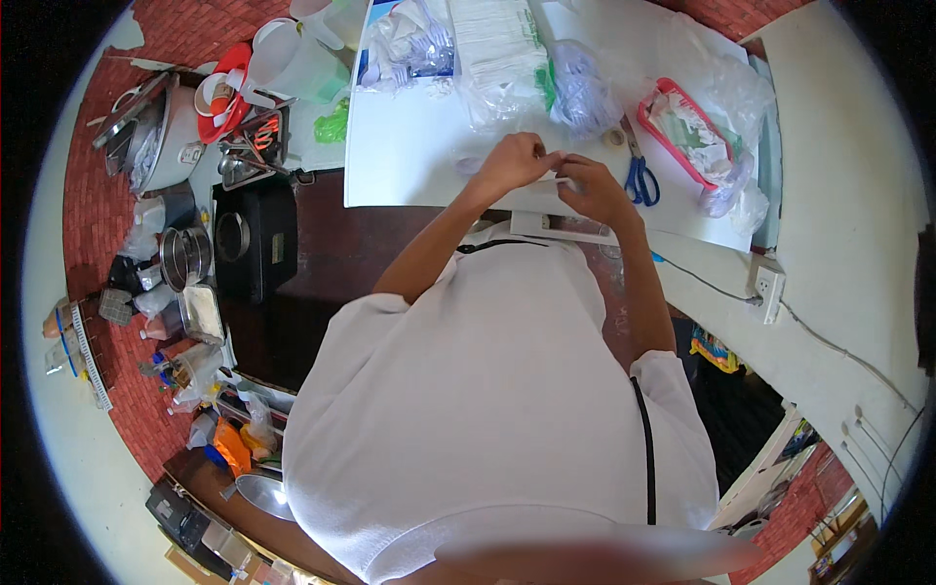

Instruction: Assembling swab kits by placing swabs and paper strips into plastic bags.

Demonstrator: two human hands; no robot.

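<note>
My left hand (517, 162) and my right hand (593, 189) meet at the fingertips above the front edge of a white table (409, 146). Fingers on both are curled in a pinch. A small whitish bit shows by the right fingers, too little to name. Beside my right hand lie scissors (641, 181) with dark blue handles and a small tan tape roll (614, 137). Beyond the hands rest a clear bag of stacked white items (499, 58) and a bundle in clear plastic (581, 93). Wrapped white plastic forks (414, 49) sit at the back left.
A pink basket (687, 136) with plastic and paper inside stands on the right, crumpled clear bags around it. Leftward are pitchers (317, 63), a big metal pot (171, 136), sieves (185, 255) and a black box (255, 239). A cable runs to a wall socket (769, 291).
</note>
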